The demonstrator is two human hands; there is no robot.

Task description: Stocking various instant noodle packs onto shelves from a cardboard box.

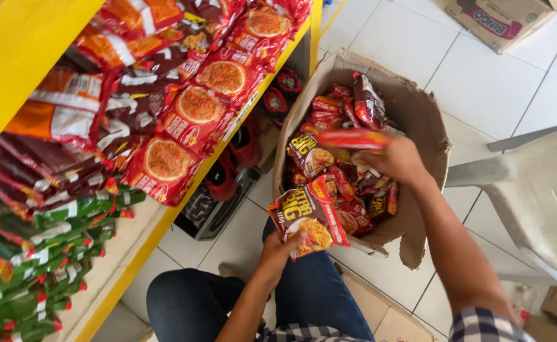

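My left hand (283, 248) grips the lower edge of a red and brown noodle packet (308, 217) held above my knee, just in front of the cardboard box (422, 120). My right hand (397, 159) reaches into that box and holds another red noodle packet (352, 139) by its end. The open box is filled with several similar red packets (342, 183). My legs in blue jeans (304, 297) show below.
A yellow shelf (164, 221) on the left carries stacked red and brown packets (183, 114) and green packets (44, 253). Red packs lie under the shelf (240, 152). A pale plastic chair (538, 196) stands right. Another cardboard box (500, 19) sits on the white tile floor, top right.
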